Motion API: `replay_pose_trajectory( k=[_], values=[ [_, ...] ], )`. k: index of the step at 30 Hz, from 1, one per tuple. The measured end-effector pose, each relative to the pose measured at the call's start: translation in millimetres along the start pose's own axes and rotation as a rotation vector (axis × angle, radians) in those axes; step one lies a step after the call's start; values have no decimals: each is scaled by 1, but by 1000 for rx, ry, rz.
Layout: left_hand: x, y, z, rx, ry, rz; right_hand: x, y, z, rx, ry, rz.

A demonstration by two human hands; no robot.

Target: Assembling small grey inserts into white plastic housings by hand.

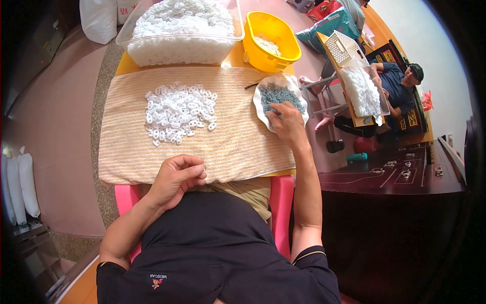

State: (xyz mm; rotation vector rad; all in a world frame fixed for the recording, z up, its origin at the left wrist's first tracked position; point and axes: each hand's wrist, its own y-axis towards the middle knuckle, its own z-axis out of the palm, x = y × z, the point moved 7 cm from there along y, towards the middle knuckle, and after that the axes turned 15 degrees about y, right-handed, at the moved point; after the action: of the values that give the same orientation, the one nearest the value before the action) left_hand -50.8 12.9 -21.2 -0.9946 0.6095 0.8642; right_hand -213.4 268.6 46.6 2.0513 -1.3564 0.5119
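My right hand [288,121] reaches into a white scalloped dish [264,122] at the right of the towel-covered table. Its curled fingertips touch a heap of small grey-blue parts [281,95]; what they pinch is hidden among them. By the table's near edge, my left hand [178,176] is closed, thumb against forefinger. Anything held there is too small to make out. Ahead of it a loose pile of small white plastic pieces [179,111], oval with two holes, lies spread on the striped towel [233,147].
A clear tub [177,50] heaped with white pieces stands at the far edge, beside a yellow basin [273,58] with pale pieces inside. A short dark stick [251,86] lies by the dish. At right, another person [397,86] sits at a small table with a tray of white pieces [362,91].
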Motion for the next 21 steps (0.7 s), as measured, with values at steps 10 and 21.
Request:
replay_pose_trajectory(
  k=[10, 21],
  values=[
    [2, 0, 0, 5, -7, 0, -13, 2, 5, -19, 21, 5],
    [1, -1, 0, 8, 1, 4, -10, -3, -2, -49, 130, 12]
  ],
)
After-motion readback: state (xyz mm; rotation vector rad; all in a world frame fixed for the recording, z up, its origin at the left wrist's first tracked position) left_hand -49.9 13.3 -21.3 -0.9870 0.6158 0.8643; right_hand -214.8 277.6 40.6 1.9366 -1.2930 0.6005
